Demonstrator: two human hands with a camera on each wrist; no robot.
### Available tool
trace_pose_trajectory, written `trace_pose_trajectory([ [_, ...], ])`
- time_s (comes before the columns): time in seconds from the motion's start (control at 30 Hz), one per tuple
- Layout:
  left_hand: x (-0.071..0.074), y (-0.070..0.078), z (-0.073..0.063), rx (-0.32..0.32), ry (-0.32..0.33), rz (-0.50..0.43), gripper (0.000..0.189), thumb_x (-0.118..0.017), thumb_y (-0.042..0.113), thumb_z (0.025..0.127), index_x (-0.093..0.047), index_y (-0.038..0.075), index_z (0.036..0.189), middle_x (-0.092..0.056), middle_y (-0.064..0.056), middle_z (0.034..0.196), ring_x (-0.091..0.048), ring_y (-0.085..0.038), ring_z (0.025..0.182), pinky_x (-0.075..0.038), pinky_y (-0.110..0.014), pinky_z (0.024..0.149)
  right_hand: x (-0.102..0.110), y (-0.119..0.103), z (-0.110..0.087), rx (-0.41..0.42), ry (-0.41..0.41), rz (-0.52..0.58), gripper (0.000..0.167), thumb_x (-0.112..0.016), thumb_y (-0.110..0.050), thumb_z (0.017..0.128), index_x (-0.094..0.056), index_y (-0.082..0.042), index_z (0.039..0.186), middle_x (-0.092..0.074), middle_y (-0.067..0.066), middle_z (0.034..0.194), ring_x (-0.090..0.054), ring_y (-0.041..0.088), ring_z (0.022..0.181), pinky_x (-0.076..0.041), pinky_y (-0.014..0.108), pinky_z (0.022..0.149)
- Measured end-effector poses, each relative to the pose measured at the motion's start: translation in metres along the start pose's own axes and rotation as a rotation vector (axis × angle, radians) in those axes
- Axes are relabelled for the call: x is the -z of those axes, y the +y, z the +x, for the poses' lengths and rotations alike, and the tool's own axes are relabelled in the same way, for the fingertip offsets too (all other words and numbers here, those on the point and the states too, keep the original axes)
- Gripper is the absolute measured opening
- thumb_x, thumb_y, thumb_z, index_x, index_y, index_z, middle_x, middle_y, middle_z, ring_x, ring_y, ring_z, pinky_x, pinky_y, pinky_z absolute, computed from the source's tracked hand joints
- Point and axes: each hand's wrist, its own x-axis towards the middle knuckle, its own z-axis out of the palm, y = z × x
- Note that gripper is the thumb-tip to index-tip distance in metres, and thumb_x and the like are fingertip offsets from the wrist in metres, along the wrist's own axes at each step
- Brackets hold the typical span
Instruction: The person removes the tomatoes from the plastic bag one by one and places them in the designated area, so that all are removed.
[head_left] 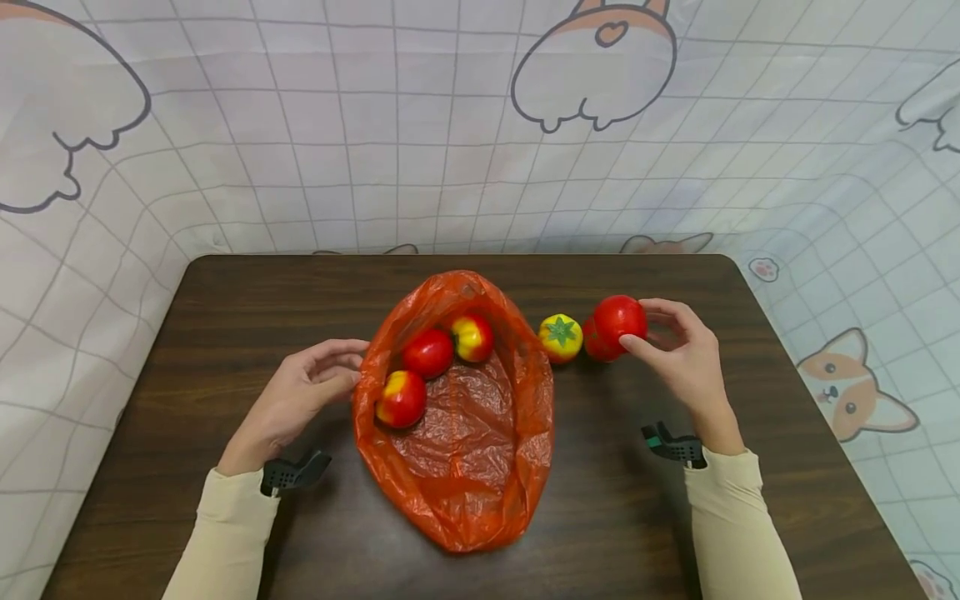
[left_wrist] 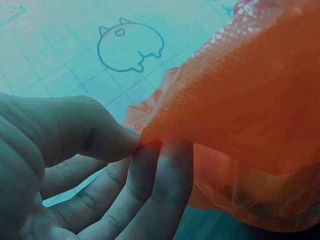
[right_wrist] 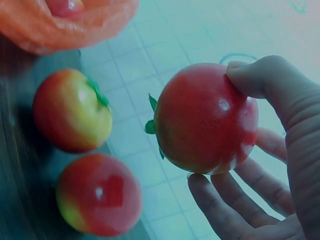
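Note:
An orange-red plastic bag [head_left: 457, 517] stands with its mouth wide, holding a few red and yellow tomatoes [head_left: 401, 400] toward its left and far side. My left hand [head_left: 296, 396] pinches the bag's left rim between thumb and fingers, as the left wrist view shows. Lifted over the table beside the bag, a shiny red tomato [right_wrist: 200, 120] with a green calyx is gripped by the thumb and fingertips of my right hand [head_left: 686, 354]. Below it lie a yellow-topped tomato [head_left: 561, 337] and a redder tomato [right_wrist: 99, 195], partly hidden by the held one in the head view.
The dark wood-grain table [head_left: 262, 292] has rounded far corners. A white gridded cloth [head_left: 300, 125] with cartoon dogs hangs behind it and along both sides. The yellow-topped tomato sits close against the bag's right rim.

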Motion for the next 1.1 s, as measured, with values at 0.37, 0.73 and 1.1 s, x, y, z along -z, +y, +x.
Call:
trace_pose_trajectory([
  [0.37,0.0,0.001,-0.002,-0.026,0.01,0.018,0.046,-0.069,0.025,0.1,-0.057,0.01,0.142,-0.068,-0.005,0.119,-0.074,-0.01,0.104,-0.062,-0.024,0.09,0.009,0.023,0.001,-0.06,0.104,0.006,0.051,-0.083,-0.012,0.087,-0.065,-0.011,0.134,-0.065,-0.013,0.126,-0.063,-0.002,0.112,-0.052,0.005,0.088],
  [0.73,0.001,0.001,-0.002,-0.018,0.02,0.032,0.046,-0.069,0.025,0.1,-0.057,0.009,0.142,-0.068,-0.004,0.119,-0.074,-0.01,0.104,-0.062,-0.023,0.089,0.014,0.052,0.003,-0.135,0.179,-0.067,0.052,-0.085,-0.019,0.086,-0.066,-0.016,0.134,-0.065,-0.001,0.134,-0.06,-0.005,0.111,-0.051,0.003,0.088],
  [1.1,0.002,0.0,-0.001,-0.012,0.026,0.038,0.046,-0.069,0.024,0.1,-0.056,0.009,0.142,-0.068,-0.003,0.118,-0.073,-0.009,0.103,-0.062,-0.023,0.09,0.018,0.065,0.003,-0.143,0.175,-0.101,0.052,-0.086,-0.02,0.084,-0.067,-0.014,0.132,-0.065,0.006,0.134,-0.059,-0.007,0.107,-0.05,0.001,0.084],
])
